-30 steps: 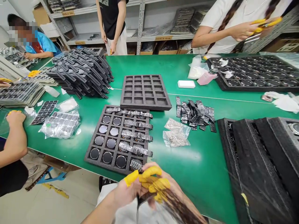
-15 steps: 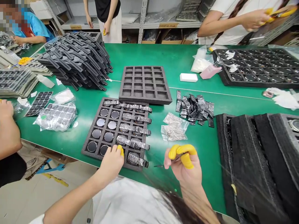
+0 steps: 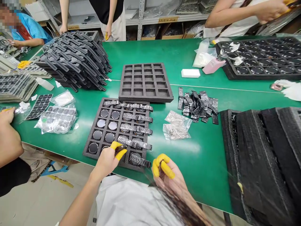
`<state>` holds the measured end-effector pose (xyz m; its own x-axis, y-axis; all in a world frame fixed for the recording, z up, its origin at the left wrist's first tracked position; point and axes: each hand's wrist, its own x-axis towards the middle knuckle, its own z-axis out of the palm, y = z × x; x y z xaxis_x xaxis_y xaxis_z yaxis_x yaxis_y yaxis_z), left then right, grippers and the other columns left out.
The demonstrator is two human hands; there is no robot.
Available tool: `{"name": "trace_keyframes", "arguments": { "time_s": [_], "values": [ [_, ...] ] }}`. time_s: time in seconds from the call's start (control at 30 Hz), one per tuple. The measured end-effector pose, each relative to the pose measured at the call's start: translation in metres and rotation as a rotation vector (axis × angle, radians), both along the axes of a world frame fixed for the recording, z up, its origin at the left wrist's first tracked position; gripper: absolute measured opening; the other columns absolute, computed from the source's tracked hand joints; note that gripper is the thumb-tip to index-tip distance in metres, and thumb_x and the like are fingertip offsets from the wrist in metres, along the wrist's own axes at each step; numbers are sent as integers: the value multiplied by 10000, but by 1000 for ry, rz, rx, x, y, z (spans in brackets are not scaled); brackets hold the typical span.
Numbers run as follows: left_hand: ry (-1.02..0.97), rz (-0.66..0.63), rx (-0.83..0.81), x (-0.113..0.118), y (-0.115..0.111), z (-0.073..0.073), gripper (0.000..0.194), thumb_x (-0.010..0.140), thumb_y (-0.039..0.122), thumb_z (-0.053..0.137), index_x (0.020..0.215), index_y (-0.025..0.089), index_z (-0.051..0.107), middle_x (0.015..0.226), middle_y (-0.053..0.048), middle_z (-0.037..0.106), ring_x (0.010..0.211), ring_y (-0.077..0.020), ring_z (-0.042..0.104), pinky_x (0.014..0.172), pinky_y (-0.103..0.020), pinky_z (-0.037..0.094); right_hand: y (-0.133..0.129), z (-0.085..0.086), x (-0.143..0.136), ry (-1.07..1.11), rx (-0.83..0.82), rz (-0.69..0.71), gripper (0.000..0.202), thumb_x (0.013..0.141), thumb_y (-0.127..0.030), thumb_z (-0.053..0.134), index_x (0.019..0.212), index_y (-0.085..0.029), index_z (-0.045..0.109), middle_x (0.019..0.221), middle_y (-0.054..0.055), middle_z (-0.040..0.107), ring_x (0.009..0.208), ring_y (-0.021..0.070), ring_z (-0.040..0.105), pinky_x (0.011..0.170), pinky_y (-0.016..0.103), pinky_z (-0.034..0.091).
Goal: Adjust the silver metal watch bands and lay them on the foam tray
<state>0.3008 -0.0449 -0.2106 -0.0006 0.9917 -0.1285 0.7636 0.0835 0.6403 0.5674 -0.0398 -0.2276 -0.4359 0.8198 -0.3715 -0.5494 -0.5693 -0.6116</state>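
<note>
Two foam trays lie on the green surface (image 3: 202,150): the far tray (image 3: 145,83) holds nothing, the near tray (image 3: 94,139) holds watch faces, five with metal bands. The left hand (image 3: 108,158) pinches one watch (image 3: 118,150) at that tray's front row. The right hand (image 3: 166,171) is pressed together (contents unclear).

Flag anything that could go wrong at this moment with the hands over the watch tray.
The left hand pinches into a front cell of the foam tray, which lies close to the table edge; a pull could drag it off. Banded watches lie loose across the cells and could snag. The right hand hovers beside the nearest band.
</note>
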Motion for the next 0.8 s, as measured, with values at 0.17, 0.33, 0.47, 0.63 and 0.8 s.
{"name": "trace_keyframes", "arguments": {
  "time_s": [0.17, 0.33, 0.47, 0.63, 0.8],
  "values": [
    [-334, -26, -34, 26, 9, 10, 200, 968, 407, 734, 1053, 226, 722, 978, -32, 732, 868, -181, 695, 788, -267, 551, -6, -7, -27, 28, -48, 117, 441, 880, -554, 827, 852, -206, 559, 657, -9, 676, 347, 73, 446, 355, 194, 290],
    [-488, -61, 9, 42, 1, -5, 160, 962, 293, 723, 1098, 210, 722, 1229, -97, 687, 1078, -207, 688, 916, -305, 584, -10, -14, -38, -11, -46, 147, 420, 892, -548, 818, 864, -175, 628, 615, -6, 665, 369, 61, 434, 385, 188, 287],
    [-582, -144, -91, 49, -9, -9, 373, 986, 118, 548, 1343, 215, 598, 1287, -102, 708, 1127, -192, 706, 996, -345, 592, -7, -9, -40, -61, -3, 180, 473, 850, -598, 833, 848, -148, 688, 565, -9, 635, 373, 55, 396, 380, 191, 258],
    [-150, -348, 195, 46, -9, -8, 614, 834, -45, 451, 1378, 181, 623, 1175, -99, 745, 1042, -239, 679, 885, -370, 617, -1, 1, -39, -93, 40, 298, 550, 768, -660, 865, 727, -146, 671, 556, 5, 644, 374, 57, 408, 387, 205, 268],
    [60, -419, 328, 42, -6, -5, 644, 847, -16, 509, 1440, 209, 623, 1312, -93, 726, 1030, -263, 667, 855, -392, 640, 1, 0, -36, -169, 31, 319, 507, 778, -598, 871, 669, -154, 654, 551, 3, 646, 374, 55, 403, 386, 205, 266]
  ]
}}
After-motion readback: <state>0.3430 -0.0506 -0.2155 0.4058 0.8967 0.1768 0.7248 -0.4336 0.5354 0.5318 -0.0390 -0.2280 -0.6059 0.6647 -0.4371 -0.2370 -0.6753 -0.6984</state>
